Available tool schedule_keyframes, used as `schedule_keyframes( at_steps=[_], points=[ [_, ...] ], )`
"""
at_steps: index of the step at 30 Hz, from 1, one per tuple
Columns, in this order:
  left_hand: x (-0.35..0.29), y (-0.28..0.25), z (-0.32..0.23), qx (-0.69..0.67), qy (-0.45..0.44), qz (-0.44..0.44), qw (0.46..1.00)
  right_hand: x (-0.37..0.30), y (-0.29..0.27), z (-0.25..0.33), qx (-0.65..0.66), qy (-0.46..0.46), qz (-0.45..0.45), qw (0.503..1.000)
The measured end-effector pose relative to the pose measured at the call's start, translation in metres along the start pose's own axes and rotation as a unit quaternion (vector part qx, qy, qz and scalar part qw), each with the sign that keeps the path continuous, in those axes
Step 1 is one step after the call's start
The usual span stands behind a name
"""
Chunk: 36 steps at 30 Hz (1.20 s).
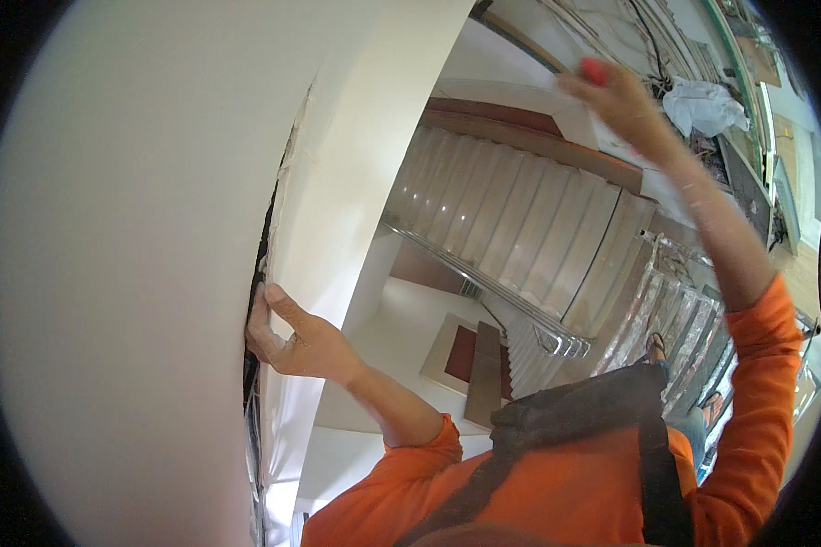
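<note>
A tall white panel [137,255] with a long dark slit [266,232] stands at the left. My left hand [292,339] grips the torn edge of the white board [324,210] beside this slit, fingers tucked into the gap and thumb on the face. White dust coats those fingers. At the upper right, away from the panel, my right hand [622,105] is raised and smeared by motion. It closes round a small red object [594,71]; blur hides what kind of thing this is.
Below, a staircase with pale treads [511,196] descends beside a metal rail [483,278]. Plastic-wrapped steps or boards [680,337] lie around my sandalled feet. A white plastic bag [705,108], long strips and loose cables [648,32] crowd the upper right.
</note>
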State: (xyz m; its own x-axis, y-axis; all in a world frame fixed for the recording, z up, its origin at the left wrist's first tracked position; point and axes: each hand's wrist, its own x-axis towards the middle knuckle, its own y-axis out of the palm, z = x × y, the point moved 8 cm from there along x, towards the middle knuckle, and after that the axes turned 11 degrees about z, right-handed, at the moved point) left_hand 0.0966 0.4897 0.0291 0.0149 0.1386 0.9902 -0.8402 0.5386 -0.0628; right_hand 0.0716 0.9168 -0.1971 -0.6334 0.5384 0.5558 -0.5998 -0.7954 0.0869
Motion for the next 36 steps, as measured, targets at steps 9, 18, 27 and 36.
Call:
schedule_keyframes(
  at_steps=[9,18,27,36],
  points=[
    [0.006,0.002,-0.008,0.002,0.000,0.026,1.000,0.053,0.210,0.166,0.531,-0.036,0.086,0.842],
    [0.007,-0.003,-0.009,0.018,0.023,0.017,0.999,0.043,0.205,0.180,0.469,-0.039,0.067,0.880],
    [0.005,0.000,-0.012,0.019,0.038,0.029,0.999,0.052,0.196,0.174,0.523,0.008,-0.015,0.852],
    [0.008,0.000,-0.006,0.021,0.059,0.031,0.998,0.063,0.157,0.125,0.666,0.005,-0.027,0.745]
  ],
)
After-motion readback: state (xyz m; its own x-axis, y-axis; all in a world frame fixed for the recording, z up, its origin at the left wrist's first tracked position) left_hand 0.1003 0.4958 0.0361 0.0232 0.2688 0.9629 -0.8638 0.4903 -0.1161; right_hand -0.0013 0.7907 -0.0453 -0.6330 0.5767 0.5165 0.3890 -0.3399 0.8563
